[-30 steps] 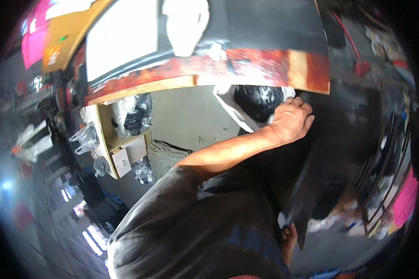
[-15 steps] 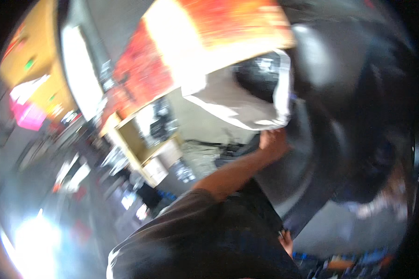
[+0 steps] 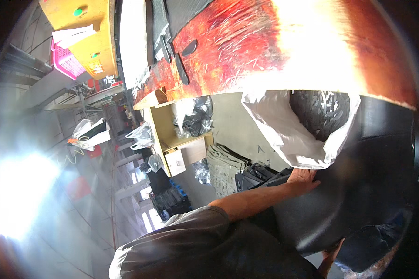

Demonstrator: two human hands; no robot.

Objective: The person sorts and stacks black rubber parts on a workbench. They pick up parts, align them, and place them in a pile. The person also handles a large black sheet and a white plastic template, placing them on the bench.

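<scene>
A large black flexible sheet [image 3: 358, 195] curves across the lower right. My left hand [image 3: 303, 178] lies on its upper edge, fingers gripping it, with the arm reaching out from my grey sleeve [image 3: 195, 232]. Only the fingers of my right hand [image 3: 331, 259] show, holding the sheet's lower edge from beneath. Just above my left hand a white plastic bag [image 3: 288, 135] full of black scraps hangs from the edge of a scratched red-orange worktable [image 3: 246, 46].
Black cut pieces [image 3: 184, 60] lie on the worktable. A wooden shelf unit [image 3: 172, 139] holds filled plastic bags, and a stack of grey pieces [image 3: 223, 165] stands on the floor. A yellow machine [image 3: 91, 32] and a pink basket [image 3: 67, 65] are at upper left. Bright glare fills the left side.
The view has swung and tilted, so the worktable now fills the top. My left hand stays on the black sheet, which now sits lower right under the white bag.
</scene>
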